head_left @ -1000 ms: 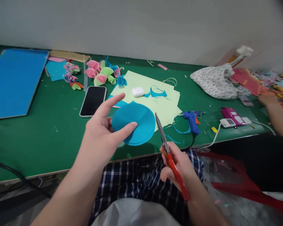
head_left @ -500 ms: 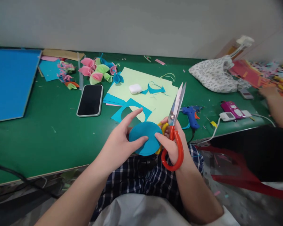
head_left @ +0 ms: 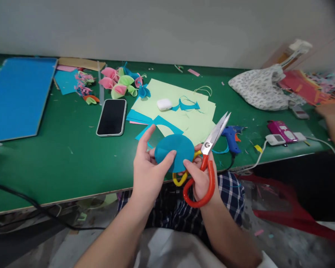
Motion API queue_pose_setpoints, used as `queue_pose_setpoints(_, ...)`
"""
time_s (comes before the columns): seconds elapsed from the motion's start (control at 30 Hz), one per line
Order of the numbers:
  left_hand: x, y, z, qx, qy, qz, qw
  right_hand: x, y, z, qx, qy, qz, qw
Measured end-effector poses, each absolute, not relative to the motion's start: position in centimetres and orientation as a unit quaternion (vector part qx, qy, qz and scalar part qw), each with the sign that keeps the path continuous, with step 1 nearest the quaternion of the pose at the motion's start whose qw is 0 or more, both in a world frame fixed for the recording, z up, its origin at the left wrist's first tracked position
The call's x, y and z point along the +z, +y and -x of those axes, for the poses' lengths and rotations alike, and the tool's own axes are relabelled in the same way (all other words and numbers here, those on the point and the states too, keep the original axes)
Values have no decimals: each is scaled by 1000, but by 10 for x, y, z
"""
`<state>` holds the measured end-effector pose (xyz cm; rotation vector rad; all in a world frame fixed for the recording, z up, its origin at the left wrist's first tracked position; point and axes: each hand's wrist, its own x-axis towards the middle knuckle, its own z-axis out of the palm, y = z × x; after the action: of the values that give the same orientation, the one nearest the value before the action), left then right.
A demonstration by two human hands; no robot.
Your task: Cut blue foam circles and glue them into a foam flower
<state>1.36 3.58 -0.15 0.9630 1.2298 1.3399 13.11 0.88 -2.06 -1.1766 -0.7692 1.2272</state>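
A blue paper circle (head_left: 173, 147) is gripped at its lower edges above the table's front edge. My left hand (head_left: 149, 171) pinches its left side, thumb on top and forefinger stretched out beyond the rim. The thumb of my right hand (head_left: 202, 176) presses the circle's lower right. That same hand also carries scissors (head_left: 208, 147), with a red handle, a yellow handle and blades nearly together, pointing up and right. Behind the circle lies a blue sheet with a round cut-out (head_left: 167, 123), partly hidden by my left hand and the circle.
Pale green sheets (head_left: 184, 93) bear a white case (head_left: 164, 104) and blue scraps. Around them are a phone (head_left: 111, 117), folded paper petals (head_left: 118, 82), a blue board (head_left: 22, 96), a glue gun (head_left: 232, 138) and a patterned pouch (head_left: 258, 87). Another person's arm (head_left: 333, 121) reaches in at right.
The circle has been raised slightly and tilted in my hands. My left hand has turned more upright, and the scissors lean further right. The whole view has shifted a little.
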Motion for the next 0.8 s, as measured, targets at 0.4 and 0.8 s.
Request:
queue_pose_setpoints(0.4, 4, 45, 13, 477, 494, -462, 562, -12, 2, -176, 567, -476, 448, 501)
queue_pose_setpoints(0.8, 41, 53, 42, 365, 498, -565, 547, 4, -18, -181, 508, -601, 548, 283)
